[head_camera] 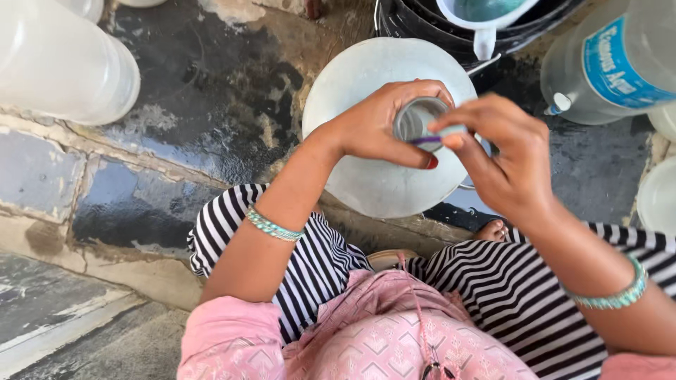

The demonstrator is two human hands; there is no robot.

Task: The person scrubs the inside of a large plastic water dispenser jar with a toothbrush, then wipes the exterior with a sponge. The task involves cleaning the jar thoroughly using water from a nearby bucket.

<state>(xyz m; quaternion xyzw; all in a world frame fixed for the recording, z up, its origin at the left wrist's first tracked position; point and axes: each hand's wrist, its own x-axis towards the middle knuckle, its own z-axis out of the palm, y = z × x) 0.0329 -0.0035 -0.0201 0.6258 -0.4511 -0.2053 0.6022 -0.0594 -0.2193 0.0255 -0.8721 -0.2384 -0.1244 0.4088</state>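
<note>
A big translucent water jug [366, 183] stands upright on the wet floor in front of my knees. My left hand [384, 127] is wrapped around its open neck [415, 116]. My right hand [503, 165] pinches a small pale strip with a purple edge [440, 137], maybe a seal or cap piece, right at the neck's rim. Both wrists carry turquoise bead bangles. I wear a pink top and black-and-white striped trousers.
A second large jug [63, 60] lies at the upper left. Another jug with a blue label [605, 60] lies at the upper right. A black tub [451, 32] with a white mug [486, 14] in it stands behind. A step edge [91, 232] runs lower left.
</note>
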